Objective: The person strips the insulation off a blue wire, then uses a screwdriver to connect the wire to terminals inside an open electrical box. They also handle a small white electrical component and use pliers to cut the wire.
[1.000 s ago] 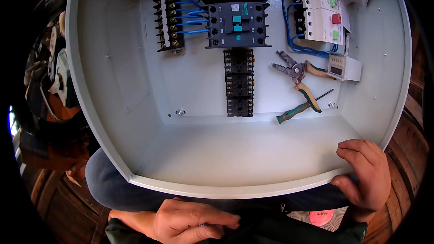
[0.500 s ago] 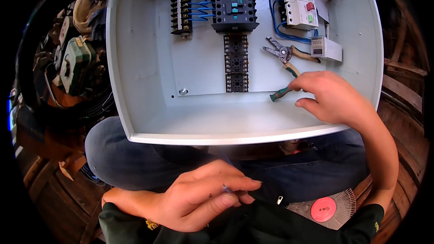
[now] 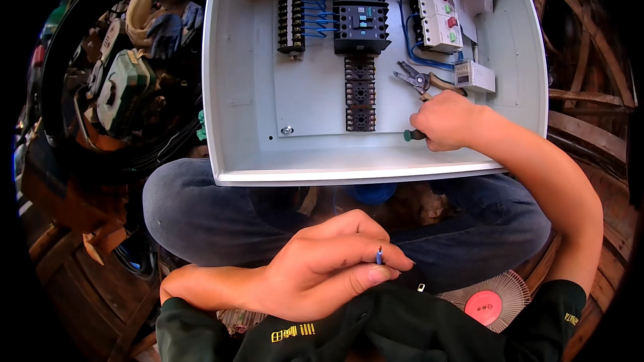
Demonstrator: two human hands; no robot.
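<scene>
The right hand [image 3: 448,121] has left the rim of the grey metal box [image 3: 245,94] and reached inside; its fingers now close around the green screwdriver [image 3: 414,135], beside wire strippers [image 3: 414,79]. Outside, the left hand [image 3: 329,261] pinches a blue wire [image 3: 380,257], apparently occupying both hands.

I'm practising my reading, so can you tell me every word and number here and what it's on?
I won't copy writing out, but here's where it is:
Dark sleeve: yellow lettering.
Dark shirt front: yellow marks.
Pink disc: dark marks, too small to read.
White paper: faint scribbles, unreadable.
Black switch block: marks too tiny.
White boxy device: too tiny.
Blue wire: none visible.
</scene>
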